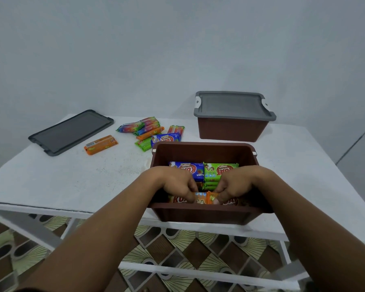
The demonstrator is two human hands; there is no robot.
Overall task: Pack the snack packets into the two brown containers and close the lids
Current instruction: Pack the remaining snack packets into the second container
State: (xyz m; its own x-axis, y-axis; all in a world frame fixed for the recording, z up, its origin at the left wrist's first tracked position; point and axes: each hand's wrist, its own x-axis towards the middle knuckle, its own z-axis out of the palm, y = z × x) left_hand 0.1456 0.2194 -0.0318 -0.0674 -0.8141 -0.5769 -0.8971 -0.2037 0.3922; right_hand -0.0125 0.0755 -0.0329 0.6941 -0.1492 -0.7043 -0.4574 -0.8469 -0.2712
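- Head view: inside the open brown container (202, 214) at the white table's (51, 182) near edge, the left hand (177, 182) pinches one orange packet (199, 197) and the right hand (234, 184) pinches a neighbouring orange packet (212, 198).
- Loose packets (150, 131) lie behind it, near a grey lid (72, 131).
- A second container (232, 128) stands lidded, far right.

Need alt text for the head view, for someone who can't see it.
The left hand and right hand grip orange packets inside the open brown container. A grey lid and loose packets lie on the white table; the second container stands lidded behind.
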